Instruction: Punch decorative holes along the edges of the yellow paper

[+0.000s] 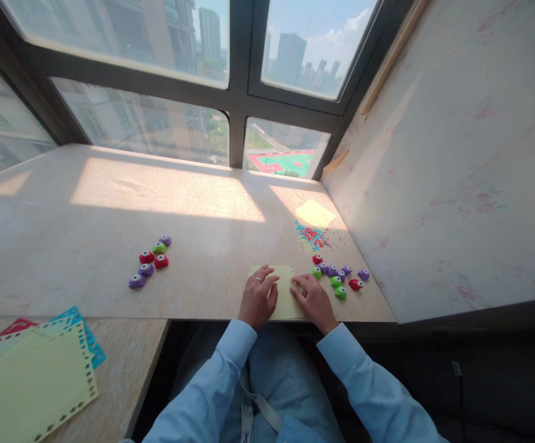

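Note:
A pale yellow sheet of paper point(284, 301) lies at the front edge of the ledge between my hands. My left hand point(258, 298) rests on its left side, fingers apart, with a ring on one finger. On the right edge of the sheet lies my right hand point(314, 299), its fingers bent and the thumb apart from them; nothing shows in its grasp. Just beyond the right hand are several small craft punches in purple, green and red, among them a green punch point(340, 293) and a red punch point(355, 285).
More punches, including a purple punch point(136, 281), sit to the left. Small red, blue and yellow paper bits point(312, 237) lie scattered near a sunlit yellow sheet point(315, 213). Yellow paper with punched edges point(31, 387) overlaps blue and red sheets at lower left. A wall point(461, 154) bounds the right.

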### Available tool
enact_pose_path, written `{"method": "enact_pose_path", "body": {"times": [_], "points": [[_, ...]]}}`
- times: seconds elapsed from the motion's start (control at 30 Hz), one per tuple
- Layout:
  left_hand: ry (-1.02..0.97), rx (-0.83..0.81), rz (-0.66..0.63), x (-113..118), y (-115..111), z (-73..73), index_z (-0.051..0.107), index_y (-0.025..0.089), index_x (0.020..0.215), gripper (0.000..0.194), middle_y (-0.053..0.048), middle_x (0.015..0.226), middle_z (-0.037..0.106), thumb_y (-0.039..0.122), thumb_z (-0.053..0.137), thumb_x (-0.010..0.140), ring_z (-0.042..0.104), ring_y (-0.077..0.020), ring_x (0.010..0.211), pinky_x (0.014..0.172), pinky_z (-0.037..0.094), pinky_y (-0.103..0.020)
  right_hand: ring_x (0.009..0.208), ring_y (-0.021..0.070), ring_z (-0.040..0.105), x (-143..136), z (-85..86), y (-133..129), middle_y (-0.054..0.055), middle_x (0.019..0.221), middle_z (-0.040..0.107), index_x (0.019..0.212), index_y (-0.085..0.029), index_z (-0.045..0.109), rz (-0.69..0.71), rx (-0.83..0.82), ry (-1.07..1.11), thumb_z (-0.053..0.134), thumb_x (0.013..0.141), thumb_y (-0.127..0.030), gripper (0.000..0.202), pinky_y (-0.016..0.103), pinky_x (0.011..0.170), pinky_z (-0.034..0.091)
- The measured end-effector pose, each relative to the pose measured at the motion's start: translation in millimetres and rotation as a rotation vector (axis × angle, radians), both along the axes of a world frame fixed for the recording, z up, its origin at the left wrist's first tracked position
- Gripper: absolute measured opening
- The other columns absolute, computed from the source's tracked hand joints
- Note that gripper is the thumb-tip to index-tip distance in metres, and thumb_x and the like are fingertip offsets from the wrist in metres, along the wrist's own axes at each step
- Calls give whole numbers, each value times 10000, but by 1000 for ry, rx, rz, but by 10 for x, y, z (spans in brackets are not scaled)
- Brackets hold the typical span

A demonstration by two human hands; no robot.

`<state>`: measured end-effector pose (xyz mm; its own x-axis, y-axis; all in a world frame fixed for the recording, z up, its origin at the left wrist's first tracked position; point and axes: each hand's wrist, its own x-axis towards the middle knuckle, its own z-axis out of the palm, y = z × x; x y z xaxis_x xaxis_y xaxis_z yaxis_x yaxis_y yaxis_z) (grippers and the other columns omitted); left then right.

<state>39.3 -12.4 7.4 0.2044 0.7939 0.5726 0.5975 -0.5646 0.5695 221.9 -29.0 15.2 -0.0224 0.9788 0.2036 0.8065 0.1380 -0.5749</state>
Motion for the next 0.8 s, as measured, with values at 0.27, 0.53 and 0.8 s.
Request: {"method": "enact_pose_path", "body": {"times": [0.27, 0.53, 0.8], "points": [[-182, -75, 348, -630, -117, 68, 670, 174, 955, 173, -98, 1018, 681, 216, 516, 889, 622, -226, 992, 913, 513, -417, 711, 166, 619, -25, -75, -55, 63, 990, 651, 986, -206, 693, -46, 75, -7, 511, 904, -306, 223, 302, 714, 498], [227, -323, 439, -970, 25, 33, 721, 206, 1013, 235, -89, 965, 655, 307, 581, 854, 588, -252, 931, 866, 481, -390, 801, 194, 630, -46, -170, -93, 77, 932, 661, 933, -199, 696, -60, 224, -30, 477, 934, -300, 241, 299, 715, 492], [356, -418, 435, -761, 159, 211, 719, 210, 914, 181, -88, 949, 662, 281, 554, 891, 577, -258, 942, 811, 444, -373, 720, 191, 594, 17, -147, -71, 74, 878, 653, 914, -190, 661, -160, 330, 259, 505, 904, -277, 179, 317, 632, 503]]}}
